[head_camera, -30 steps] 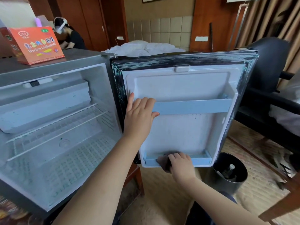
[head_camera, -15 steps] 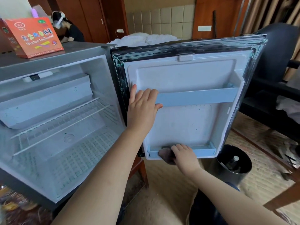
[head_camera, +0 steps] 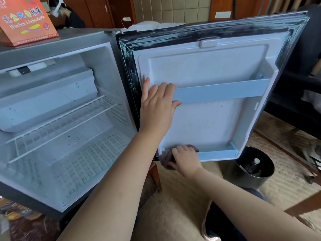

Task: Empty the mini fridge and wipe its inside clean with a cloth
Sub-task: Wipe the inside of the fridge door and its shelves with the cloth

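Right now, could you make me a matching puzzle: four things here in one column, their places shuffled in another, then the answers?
Things: 1 left hand; 2 cloth; 3 orange box; 4 black bin.
Places: A on top of the fridge; B on the floor beside the open door; C at the lower door shelf, gripped by the right hand; D resting on the upper door rail.
Pairs: 1-D; 2-C; 3-A; 4-B.
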`<state>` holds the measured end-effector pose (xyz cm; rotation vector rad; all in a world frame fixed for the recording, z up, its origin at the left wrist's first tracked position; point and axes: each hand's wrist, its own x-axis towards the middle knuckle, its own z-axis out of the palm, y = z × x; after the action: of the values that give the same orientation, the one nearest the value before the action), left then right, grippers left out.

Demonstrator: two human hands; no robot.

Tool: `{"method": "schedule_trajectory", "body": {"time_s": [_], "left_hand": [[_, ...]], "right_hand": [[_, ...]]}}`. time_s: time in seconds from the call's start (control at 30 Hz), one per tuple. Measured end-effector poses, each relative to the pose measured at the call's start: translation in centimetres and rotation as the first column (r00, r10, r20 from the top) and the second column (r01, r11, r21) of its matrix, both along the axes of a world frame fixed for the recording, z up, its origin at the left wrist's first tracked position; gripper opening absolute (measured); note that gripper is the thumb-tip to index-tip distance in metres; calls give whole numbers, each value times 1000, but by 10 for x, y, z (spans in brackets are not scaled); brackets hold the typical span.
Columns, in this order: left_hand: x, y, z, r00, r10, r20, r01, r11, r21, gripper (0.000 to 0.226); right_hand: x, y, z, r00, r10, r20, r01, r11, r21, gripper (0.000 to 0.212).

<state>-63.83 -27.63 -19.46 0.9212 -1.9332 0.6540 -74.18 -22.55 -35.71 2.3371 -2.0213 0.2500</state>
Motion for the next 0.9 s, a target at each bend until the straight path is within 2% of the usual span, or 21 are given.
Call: {"method": "schedule_trajectory", "body": {"time_s": [0.1,0.27,0.5,0.6,0.63,0.73,0.83,0.9], "left_hand": [[0,0,1,1000,3,8,-3,1000,-2,30],[1,1,3,999,23,43,-23,1000,1,33],[-1,3,4,999,28,39,-29,999,27,32],[-1,5,6,999,30,34,-31,999,41,31],[-1,6,6,999,34,35,-35,998,44,31],[0,8,8,999,30,38,-33,997,65,32],[1,11,9,999,26,40,-29,996,79,33],[3,11,9,999,23,47,-27,996,80,33]], "right_hand": [[27,-6,-1,1000,-20,-4,20,1000,-12,38],[8,-4,-11,998,47,-51,-54,988,-143,43],[-75,15,-6,995,26,-97,-36,993,-108,46],[-117,26,2,985,-39,-170,30,998,-58,48],[-127,31,5,977,-77,-198,73,997,-27,44],[-145,45,16,961,-90,-263,110,992,62,16],[-139,54,17,959,-124,-255,154,983,101,25],[-130,64,12,966,-167,-195,175,984,25,37]]}}
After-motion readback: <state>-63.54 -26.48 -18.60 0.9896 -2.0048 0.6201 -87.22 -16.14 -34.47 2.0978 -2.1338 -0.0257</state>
